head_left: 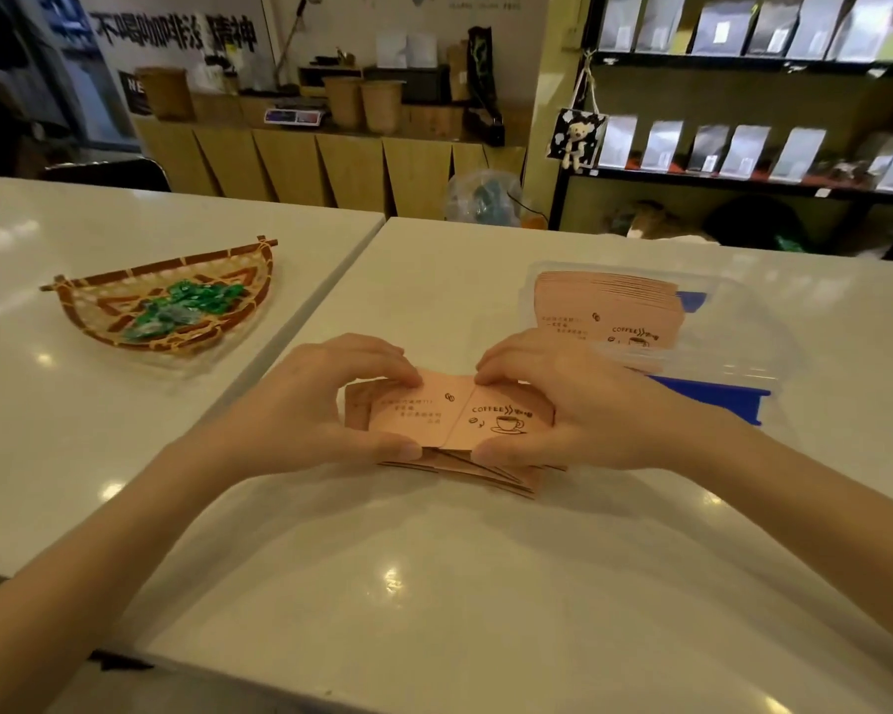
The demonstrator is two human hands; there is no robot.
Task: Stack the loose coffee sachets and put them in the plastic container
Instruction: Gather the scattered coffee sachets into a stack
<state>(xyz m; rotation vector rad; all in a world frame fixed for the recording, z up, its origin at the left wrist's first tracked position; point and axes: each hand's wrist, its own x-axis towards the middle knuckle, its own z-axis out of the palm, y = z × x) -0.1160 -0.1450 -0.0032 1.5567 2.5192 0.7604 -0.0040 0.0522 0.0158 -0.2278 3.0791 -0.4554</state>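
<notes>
A pile of pink coffee sachets (460, 422) printed with a cup and the word COFFEE lies on the white table in front of me. My left hand (326, 404) grips the pile's left side, and my right hand (563, 404) grips its right side, thumbs at the near edge. Several sachets fan out unevenly beneath the top ones. Behind my right hand stands a clear plastic container (733, 322) with a neat stack of pink sachets (604, 306) inside it.
A blue lid (712, 396) lies under or beside the container at the right. A woven bamboo basket (99, 306) with green wrapped sweets sits on the neighbouring table at the left. A gap separates the two tables. Shelves stand beyond.
</notes>
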